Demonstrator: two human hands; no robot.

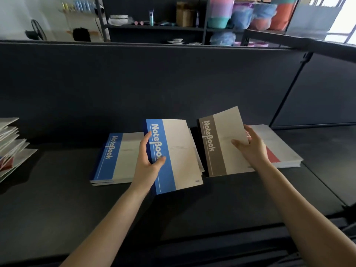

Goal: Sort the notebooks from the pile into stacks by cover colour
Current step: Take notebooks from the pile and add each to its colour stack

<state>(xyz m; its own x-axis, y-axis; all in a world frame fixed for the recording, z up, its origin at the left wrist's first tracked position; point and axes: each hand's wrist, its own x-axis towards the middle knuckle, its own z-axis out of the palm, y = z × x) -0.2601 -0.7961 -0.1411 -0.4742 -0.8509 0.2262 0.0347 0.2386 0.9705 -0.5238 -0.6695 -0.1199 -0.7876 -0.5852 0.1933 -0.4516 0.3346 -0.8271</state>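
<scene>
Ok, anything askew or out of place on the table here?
Only the unsorted pile at the left edge: it lies fanned and crooked. The blue stack and red stack look square.

Covers look like plain matt card on both the blue notebook [173,157] and the brown notebook [223,145], zero gloss. Table top [57,199] is smooth, dark, matt; the partition [134,83] behind looks felt-like; shelf frame [125,26] dark metal; tubs [221,12] plastic.
</scene>
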